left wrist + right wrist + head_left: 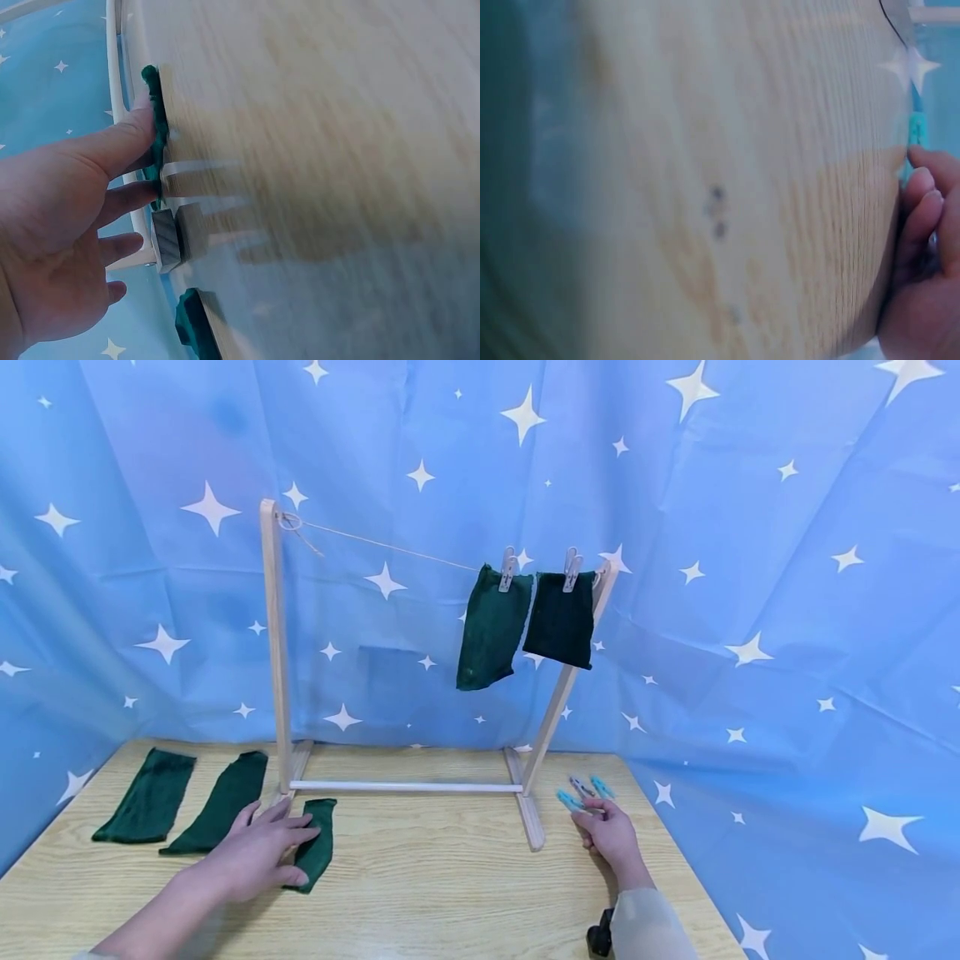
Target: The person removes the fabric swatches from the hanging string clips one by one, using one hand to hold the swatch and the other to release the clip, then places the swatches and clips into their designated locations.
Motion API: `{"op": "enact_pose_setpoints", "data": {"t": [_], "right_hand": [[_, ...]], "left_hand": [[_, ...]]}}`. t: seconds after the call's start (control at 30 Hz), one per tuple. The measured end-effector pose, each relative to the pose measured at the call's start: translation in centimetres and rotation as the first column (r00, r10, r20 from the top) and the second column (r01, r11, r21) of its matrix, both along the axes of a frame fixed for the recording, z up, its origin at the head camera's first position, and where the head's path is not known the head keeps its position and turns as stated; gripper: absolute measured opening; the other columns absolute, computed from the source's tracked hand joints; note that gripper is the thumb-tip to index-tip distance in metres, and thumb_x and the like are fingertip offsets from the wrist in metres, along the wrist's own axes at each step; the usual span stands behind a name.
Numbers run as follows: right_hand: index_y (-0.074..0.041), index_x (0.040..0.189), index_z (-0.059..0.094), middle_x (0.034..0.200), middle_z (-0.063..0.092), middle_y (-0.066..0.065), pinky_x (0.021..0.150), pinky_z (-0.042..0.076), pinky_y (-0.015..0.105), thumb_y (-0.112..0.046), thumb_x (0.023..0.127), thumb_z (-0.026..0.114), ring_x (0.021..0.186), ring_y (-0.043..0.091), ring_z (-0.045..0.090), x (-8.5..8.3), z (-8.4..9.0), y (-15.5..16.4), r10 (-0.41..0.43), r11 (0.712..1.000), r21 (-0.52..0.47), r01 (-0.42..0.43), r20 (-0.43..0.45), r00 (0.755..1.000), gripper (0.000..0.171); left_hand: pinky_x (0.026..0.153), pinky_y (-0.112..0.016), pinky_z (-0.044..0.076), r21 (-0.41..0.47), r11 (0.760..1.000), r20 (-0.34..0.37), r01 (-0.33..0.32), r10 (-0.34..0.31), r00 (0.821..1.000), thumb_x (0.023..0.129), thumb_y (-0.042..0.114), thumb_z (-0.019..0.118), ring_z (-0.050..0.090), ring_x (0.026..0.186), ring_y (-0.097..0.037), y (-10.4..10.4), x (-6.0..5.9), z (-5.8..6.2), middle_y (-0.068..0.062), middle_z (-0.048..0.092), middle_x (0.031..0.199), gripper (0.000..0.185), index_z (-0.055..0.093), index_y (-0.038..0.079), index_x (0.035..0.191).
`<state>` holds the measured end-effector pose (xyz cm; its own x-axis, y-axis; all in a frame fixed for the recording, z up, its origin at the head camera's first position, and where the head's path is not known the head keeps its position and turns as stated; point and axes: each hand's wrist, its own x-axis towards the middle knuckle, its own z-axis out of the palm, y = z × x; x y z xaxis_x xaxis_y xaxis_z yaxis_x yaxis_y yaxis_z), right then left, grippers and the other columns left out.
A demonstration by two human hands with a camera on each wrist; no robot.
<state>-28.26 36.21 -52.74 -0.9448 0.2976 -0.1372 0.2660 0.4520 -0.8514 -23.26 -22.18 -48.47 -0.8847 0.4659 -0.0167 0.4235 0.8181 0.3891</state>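
My left hand (258,856) lies over a small dark green cloth (321,831) on the table, fingers spread and thumb at the cloth's near edge. In the left wrist view, the thumb and a fingertip meet this green cloth (159,127) while the other fingers point past it. On the right, my right hand (611,835) has its fingertips right at a teal clothespin (568,800). A grey clothespin (580,787) and another teal clothespin (603,787) lie just beyond. In the right wrist view some fingers curl inward; I cannot tell whether they pinch a clothespin.
A wooden frame (276,652) with a string (390,545) stands at the back. Two green cloths, one lighter (491,631) and one darker (561,622), hang under clothespins at its right. Two more green cloths, one far left (150,797) and one beside it (228,797), lie on the table (420,885).
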Motion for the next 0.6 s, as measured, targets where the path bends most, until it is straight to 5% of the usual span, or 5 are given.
{"op": "enact_pose_setpoints", "data": {"t": [0.6], "right_hand": [[-0.002,0.143,0.059,0.072,0.061,0.000,0.052,0.049,0.026,-0.027,0.107,0.073,0.059,0.011,0.057,0.01,0.07,-0.15,0.011,1.000,0.005,-0.011,-0.007,1.000,0.046]], "left_hand": [[0.117,-0.086,0.018,0.027,0.999,0.047,-0.036,0.035,0.998,0.081,0.039,0.095,0.032,0.156,-0.065,-0.40,-0.95,-0.17,-0.017,0.065,0.156,0.068,0.075,0.015,0.142]]}}
